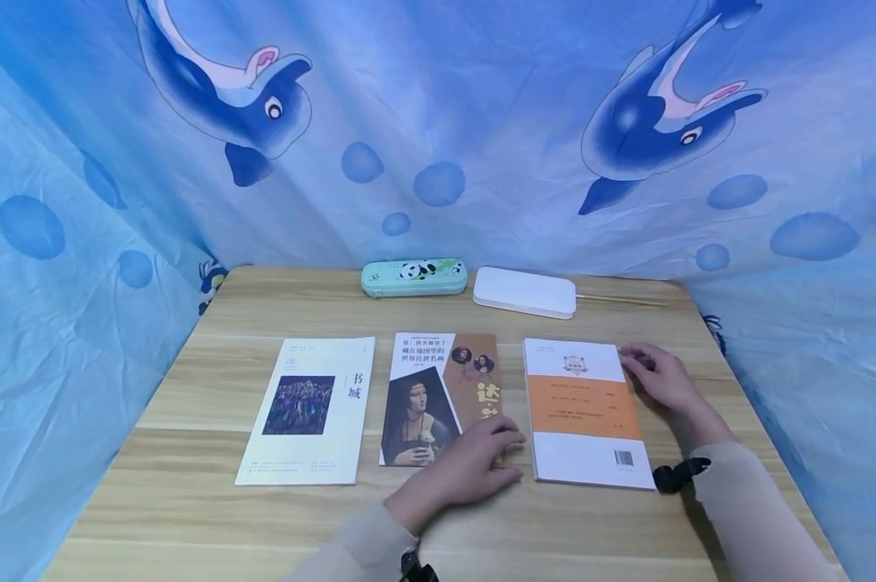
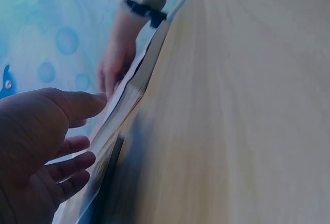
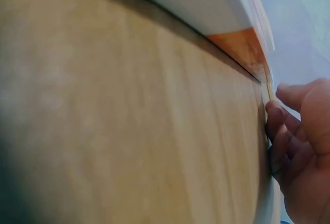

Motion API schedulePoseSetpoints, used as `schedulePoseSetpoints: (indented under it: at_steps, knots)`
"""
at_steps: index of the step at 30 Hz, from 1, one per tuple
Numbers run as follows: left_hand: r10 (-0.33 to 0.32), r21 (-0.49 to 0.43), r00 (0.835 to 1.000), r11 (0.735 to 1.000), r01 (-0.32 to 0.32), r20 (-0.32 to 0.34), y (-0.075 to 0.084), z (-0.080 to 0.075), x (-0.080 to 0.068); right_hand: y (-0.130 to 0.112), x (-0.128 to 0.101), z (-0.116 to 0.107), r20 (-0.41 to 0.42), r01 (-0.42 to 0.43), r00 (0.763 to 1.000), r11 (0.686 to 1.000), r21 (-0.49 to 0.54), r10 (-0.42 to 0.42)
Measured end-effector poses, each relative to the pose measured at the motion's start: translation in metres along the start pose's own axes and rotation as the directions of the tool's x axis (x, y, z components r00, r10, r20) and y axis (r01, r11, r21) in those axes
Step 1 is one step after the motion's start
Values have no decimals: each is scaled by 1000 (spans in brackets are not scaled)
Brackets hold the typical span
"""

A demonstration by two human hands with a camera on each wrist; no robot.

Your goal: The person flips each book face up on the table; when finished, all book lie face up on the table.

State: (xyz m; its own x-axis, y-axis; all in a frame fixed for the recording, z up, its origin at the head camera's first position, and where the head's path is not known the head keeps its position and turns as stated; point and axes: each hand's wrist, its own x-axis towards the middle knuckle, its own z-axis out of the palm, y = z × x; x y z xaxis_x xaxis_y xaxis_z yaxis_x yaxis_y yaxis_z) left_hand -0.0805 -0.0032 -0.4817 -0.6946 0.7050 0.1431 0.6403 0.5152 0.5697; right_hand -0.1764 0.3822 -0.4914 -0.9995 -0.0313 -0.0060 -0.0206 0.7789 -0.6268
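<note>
Three books lie in a row on the wooden table. At the right is a white book with an orange band (image 1: 583, 408), its barcode side up. My right hand (image 1: 659, 378) is beside its upper right edge, fingers loosely bent; whether they touch the edge I cannot tell. My left hand (image 1: 467, 465) is over the lower right part of the middle book (image 1: 418, 400), which has a portrait on its cover. Its loosely spread fingers point toward the white-orange book's left edge, and the left wrist view shows nothing in that hand (image 2: 38, 146).
A white magazine (image 1: 303, 453) with a dark picture lies at the left. Along the back are a mint pencil case (image 1: 414, 279) with a panda, a flat white case (image 1: 525, 293) and a thin stick (image 1: 620, 301). Blue dolphin-print cloth (image 1: 511, 97) surrounds the table (image 1: 191, 517).
</note>
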Motion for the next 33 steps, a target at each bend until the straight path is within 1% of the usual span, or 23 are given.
schedulePoseSetpoints:
  at_steps: [4, 8, 11, 15, 19, 22, 25, 28, 31, 33]
  knots:
    - [34, 19, 999, 999, -34, -1, 6, 8, 7, 3, 5, 3, -12, 7, 1000, 1000, 2, -6]
    - [12, 23, 1000, 1000, -12, 3, 9, 15, 14, 3, 9, 5, 5, 32, 999, 999, -19, -32]
    - [-2, 21, 1000, 1000, 1, 10, 11, 18, 18, 1, 10, 5, 41, 45, 998, 999, -28, -43]
    - [-3, 24, 1000, 1000, 3, 15, 13, 22, 24, 0, 8, 5, 83, 41, 996, 999, -31, -38]
    - [-27, 30, 1000, 999, 26, 14, 13, 25, 25, 0, 6, 4, 83, 47, 995, 999, -11, -46]
    - [-39, 10, 999, 999, 39, 9, 12, 26, 25, 3, 5, 3, 58, 75, 995, 997, 6, -75]
    - [-31, -12, 1000, 999, 31, 7, 10, 25, 25, 7, 5, 2, 31, 122, 992, 992, 14, -122]
    - [-26, -16, 1000, 1000, 26, 10, 9, 25, 24, 7, 4, 1, 23, 194, 981, 981, 12, -195]
    - [-36, -16, 999, 999, 36, 12, 10, 26, 23, 6, 3, 1, 13, 257, 966, 966, 1, -257]
    - [-38, 2, 999, 999, 38, 20, 12, 27, 23, 6, 2, 0, 14, 254, 967, 967, -7, -254]
